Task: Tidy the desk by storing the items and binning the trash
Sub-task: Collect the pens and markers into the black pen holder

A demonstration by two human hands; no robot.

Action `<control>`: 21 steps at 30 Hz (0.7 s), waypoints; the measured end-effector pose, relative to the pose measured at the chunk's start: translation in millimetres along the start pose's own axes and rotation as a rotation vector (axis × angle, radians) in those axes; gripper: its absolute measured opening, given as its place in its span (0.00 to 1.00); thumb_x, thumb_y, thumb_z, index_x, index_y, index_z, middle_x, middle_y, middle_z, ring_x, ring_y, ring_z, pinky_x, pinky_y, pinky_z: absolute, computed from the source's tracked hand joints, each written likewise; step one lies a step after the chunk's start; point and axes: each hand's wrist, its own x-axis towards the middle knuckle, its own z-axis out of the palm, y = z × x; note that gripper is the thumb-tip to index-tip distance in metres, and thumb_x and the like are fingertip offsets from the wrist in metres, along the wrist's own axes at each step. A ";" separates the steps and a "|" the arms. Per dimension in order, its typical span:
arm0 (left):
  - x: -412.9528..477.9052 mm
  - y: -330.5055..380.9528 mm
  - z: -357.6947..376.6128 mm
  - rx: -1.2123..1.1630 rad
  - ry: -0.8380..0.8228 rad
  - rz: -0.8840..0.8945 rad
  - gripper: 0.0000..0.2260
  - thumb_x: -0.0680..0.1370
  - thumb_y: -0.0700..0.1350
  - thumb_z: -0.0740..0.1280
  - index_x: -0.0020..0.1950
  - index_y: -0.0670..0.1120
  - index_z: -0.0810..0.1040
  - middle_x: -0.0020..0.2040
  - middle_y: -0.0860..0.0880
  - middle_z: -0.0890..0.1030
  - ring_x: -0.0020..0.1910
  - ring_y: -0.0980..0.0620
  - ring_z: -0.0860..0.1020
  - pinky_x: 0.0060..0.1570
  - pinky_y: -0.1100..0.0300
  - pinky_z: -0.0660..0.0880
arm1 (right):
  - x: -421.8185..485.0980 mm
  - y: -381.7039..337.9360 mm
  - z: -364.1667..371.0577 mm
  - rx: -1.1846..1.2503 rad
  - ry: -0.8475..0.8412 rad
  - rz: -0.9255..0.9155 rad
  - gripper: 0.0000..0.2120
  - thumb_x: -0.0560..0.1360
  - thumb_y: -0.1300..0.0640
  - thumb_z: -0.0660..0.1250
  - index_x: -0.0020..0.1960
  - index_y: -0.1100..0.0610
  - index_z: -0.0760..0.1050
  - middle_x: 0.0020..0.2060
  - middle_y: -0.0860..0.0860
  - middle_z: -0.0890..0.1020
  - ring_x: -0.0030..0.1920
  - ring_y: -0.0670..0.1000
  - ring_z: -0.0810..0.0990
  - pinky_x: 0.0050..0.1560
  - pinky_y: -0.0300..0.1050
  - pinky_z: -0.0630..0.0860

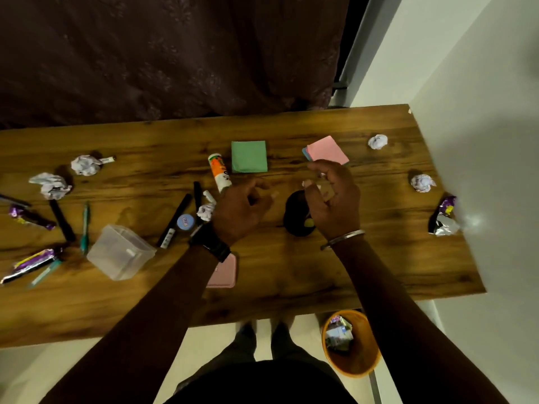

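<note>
Right of the green pad (249,156), the right hand (332,199) half hides a blurry black round thing (294,217); nearer, a forearm (175,287) covers a pink slab (224,274).

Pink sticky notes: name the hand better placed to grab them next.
Right. The right hand is next to the pink sticky notes; the left hand is farther off, by the glue stick.

- Pretty dim overall, warm light; the curtain (145,53) up top goes nearly black.
- The wall (481,141) on the right is the brightest bit, with a small glare spot beside the foil wrapper (443,220).
- Soft, smeary focus, worst at the desk's (262,293) left end.
- Wide-angle lens bends the desk edges.
</note>
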 end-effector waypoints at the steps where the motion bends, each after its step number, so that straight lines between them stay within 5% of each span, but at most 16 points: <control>1: -1.8 -8.9 -10.0 0.035 0.060 -0.016 0.08 0.79 0.51 0.72 0.53 0.48 0.83 0.39 0.51 0.84 0.37 0.56 0.81 0.38 0.59 0.77 | 2.5 -7.5 7.3 0.003 -0.016 -0.043 0.10 0.75 0.62 0.70 0.56 0.58 0.81 0.52 0.51 0.82 0.54 0.51 0.80 0.53 0.44 0.77; 6: -4.7 -69.7 -63.2 0.160 0.183 -0.274 0.05 0.78 0.40 0.69 0.49 0.43 0.84 0.46 0.44 0.86 0.43 0.46 0.83 0.42 0.54 0.78 | 5.8 -46.3 73.6 0.047 -0.354 0.110 0.07 0.76 0.56 0.70 0.53 0.49 0.83 0.46 0.44 0.85 0.45 0.44 0.82 0.47 0.42 0.80; 10: -10.6 -111.4 -88.8 0.356 0.197 -0.376 0.06 0.77 0.39 0.68 0.48 0.43 0.86 0.48 0.41 0.86 0.48 0.39 0.83 0.46 0.51 0.78 | -3.3 -50.6 141.2 -0.159 -0.664 0.145 0.08 0.75 0.56 0.70 0.52 0.48 0.84 0.50 0.50 0.86 0.50 0.52 0.83 0.50 0.48 0.80; 13: -14.4 -127.3 -96.3 0.450 0.122 -0.367 0.06 0.76 0.38 0.68 0.47 0.41 0.85 0.48 0.38 0.86 0.48 0.36 0.83 0.47 0.47 0.79 | -10.3 -55.7 175.1 -0.195 -0.747 0.121 0.08 0.74 0.59 0.69 0.50 0.54 0.85 0.50 0.55 0.86 0.50 0.58 0.83 0.48 0.47 0.80; 16: -14.2 -142.5 -98.9 0.476 0.086 -0.355 0.07 0.77 0.43 0.70 0.51 0.43 0.85 0.52 0.40 0.85 0.52 0.37 0.82 0.49 0.47 0.80 | -8.7 -59.6 194.7 -0.331 -0.739 0.055 0.08 0.73 0.57 0.70 0.50 0.55 0.84 0.49 0.56 0.85 0.51 0.60 0.82 0.47 0.50 0.80; 19: -2.0 -160.0 -92.3 0.552 0.018 -0.376 0.14 0.78 0.55 0.65 0.38 0.48 0.77 0.46 0.40 0.84 0.48 0.36 0.82 0.42 0.51 0.77 | 0.4 -65.8 208.5 -0.478 -0.752 0.019 0.11 0.72 0.58 0.70 0.54 0.54 0.83 0.52 0.57 0.84 0.55 0.61 0.81 0.49 0.50 0.77; 21: 10.4 -169.5 -88.1 0.605 -0.012 -0.411 0.22 0.79 0.64 0.61 0.39 0.47 0.76 0.45 0.41 0.84 0.47 0.38 0.82 0.40 0.53 0.73 | 7.6 -72.9 218.2 -0.557 -0.752 -0.017 0.12 0.75 0.59 0.68 0.57 0.54 0.81 0.55 0.56 0.83 0.58 0.61 0.80 0.51 0.51 0.77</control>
